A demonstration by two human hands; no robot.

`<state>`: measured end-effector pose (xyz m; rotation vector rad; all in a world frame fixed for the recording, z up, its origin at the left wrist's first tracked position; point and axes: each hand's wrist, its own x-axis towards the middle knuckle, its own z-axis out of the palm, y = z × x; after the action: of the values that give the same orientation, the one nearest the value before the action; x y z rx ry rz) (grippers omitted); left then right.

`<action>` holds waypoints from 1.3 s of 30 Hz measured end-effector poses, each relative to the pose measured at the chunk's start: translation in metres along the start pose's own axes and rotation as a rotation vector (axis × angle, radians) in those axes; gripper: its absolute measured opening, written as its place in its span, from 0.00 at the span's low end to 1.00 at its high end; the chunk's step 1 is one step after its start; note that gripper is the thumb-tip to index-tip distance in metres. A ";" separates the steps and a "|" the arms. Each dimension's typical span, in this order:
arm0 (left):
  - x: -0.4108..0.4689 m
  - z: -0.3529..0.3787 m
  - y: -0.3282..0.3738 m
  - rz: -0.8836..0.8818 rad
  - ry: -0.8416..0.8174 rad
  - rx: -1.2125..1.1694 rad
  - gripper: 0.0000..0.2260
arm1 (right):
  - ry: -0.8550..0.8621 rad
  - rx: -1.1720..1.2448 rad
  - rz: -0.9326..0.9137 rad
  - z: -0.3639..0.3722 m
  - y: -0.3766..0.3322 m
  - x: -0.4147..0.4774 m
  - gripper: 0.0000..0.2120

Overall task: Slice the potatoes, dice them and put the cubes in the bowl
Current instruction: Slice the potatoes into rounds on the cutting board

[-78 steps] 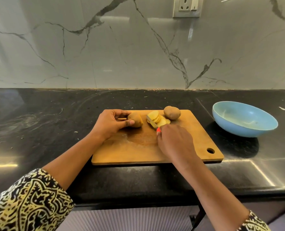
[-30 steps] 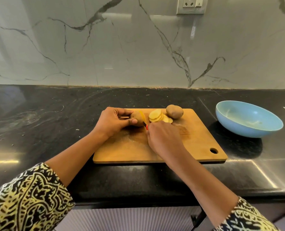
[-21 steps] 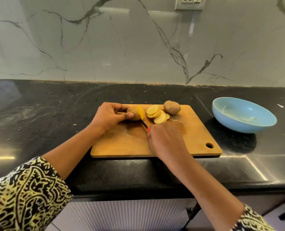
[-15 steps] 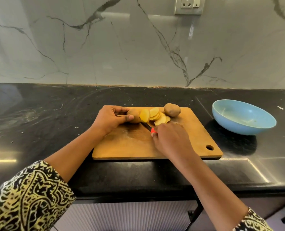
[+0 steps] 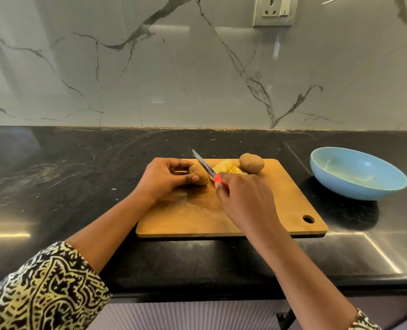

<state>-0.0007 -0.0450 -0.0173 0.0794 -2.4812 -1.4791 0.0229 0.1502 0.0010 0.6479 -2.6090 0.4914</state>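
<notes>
One potato [image 5: 199, 175]: part sliced, pinched by left hand [image 5: 164, 181]
Knife [image 5: 203, 163]: gripped in right hand [image 5: 245, 201]
Second potato [image 5: 251, 163]: whole
Bowl [image 5: 354, 190]: no cubes

Partly cut potato [image 5: 198, 174]: brown skin, lying on its side at the far left of the wooden cutting board [image 5: 288, 201], gripped by the left hand [image 5: 164, 179].

Knife [image 5: 204, 166]: red handle in the right hand [image 5: 245, 201], blade tilted up and pointing away to the left, crossing the potato's cut end.

Slices [image 5: 225, 167]: pale yellow rounds, overlapping, just right of the blade.

Whole potato [image 5: 251, 163]: uncut, beside the slices at the board's far edge.

Bowl [image 5: 354, 189]: light blue, shallow, upright on the counter to the right of the board.
</notes>
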 end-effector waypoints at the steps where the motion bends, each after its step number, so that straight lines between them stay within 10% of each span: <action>1: 0.000 0.000 0.000 0.004 -0.002 -0.004 0.21 | 0.002 -0.016 -0.008 0.001 -0.001 0.000 0.16; 39: 0.002 0.002 -0.001 -0.032 0.046 0.003 0.16 | -0.346 -0.191 -0.048 -0.004 -0.011 -0.008 0.10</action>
<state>-0.0034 -0.0441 -0.0185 0.1531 -2.4564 -1.4699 0.0365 0.1459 0.0034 0.7872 -2.9054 0.1177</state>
